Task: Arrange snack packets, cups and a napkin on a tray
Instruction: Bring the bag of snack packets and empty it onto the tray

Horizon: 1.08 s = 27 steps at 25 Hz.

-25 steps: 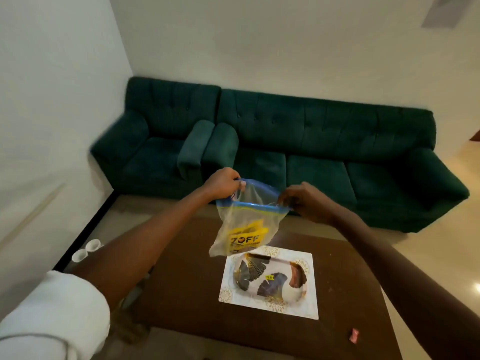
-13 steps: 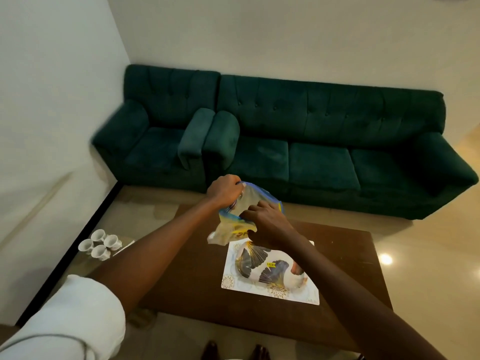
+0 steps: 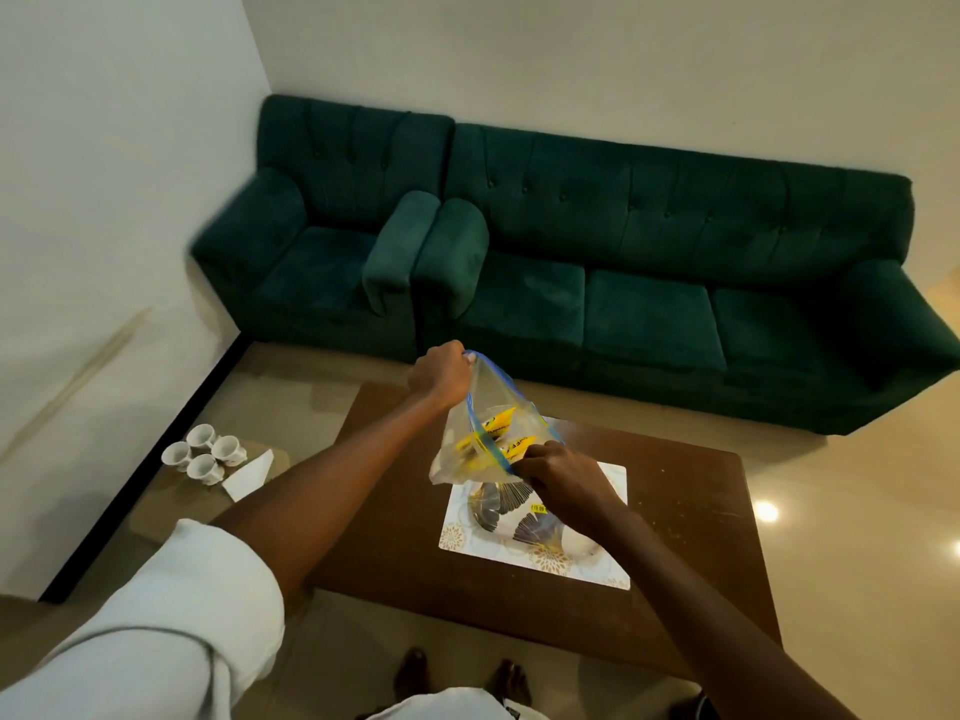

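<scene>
A long dark green sofa [image 3: 649, 241] lines the far wall, with a matching armchair [image 3: 322, 252] pressed against its left end. In front of you stands a low brown table [image 3: 691, 537]. A white tray [image 3: 467, 532] with a gold and dark fan pattern lies flat on it.

You hold a clear zip bag [image 3: 488, 402] with a blue closing strip in the air above the tray's far left corner. Your left hand [image 3: 441, 374] grips its upper end, fingers curled tight around the plastic. Your right hand [image 3: 561, 472] pinches the blue strip at the lower end, fingertips pressed together on it. The yellow snack packets [image 3: 498, 420] are inside the bag.

Low down by the left wall, well apart from the tray, four white cups [image 3: 205, 452] cluster together. A folded white napkin [image 3: 249, 475] lies just beside them.
</scene>
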{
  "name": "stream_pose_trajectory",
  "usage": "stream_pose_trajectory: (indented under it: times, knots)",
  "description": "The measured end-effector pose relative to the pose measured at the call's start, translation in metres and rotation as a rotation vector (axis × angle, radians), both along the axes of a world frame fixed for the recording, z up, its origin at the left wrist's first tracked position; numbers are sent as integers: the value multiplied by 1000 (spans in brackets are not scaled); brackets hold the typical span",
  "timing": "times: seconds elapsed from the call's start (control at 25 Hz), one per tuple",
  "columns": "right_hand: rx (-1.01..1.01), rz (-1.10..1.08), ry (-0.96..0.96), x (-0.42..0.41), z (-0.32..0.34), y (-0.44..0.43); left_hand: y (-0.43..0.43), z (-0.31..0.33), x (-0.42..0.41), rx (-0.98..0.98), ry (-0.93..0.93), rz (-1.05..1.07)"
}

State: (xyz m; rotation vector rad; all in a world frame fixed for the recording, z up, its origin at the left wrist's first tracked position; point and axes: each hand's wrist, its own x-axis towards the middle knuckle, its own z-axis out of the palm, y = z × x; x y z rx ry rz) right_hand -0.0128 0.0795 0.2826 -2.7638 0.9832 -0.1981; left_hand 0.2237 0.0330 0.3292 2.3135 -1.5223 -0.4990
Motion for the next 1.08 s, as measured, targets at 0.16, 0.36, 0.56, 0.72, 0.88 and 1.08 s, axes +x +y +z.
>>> stream_pose_trajectory:
  times: [0.16,0.36,0.56,0.72,0.88,1.08]
  knots:
    - [163,-32,-50,-3,2,3,8,-7,-12,-22,30,-33]
    - [362,-399,-237,23,7,3,32,-10,-27,-84,105,-75]
    - [797,-818,-68,50,-2,-6,58,-15,-50,-149,244,-15]
    - [1080,-917,-76,55,-2,-3,86,-16,-70,-163,336,-18]
    - [1309,-1144,-234,52,-13,6,110,-15,-93,-155,355,-37]
    - [1057,-1016,-370,50,-38,19,123,-20,-107,-96,349,-44]
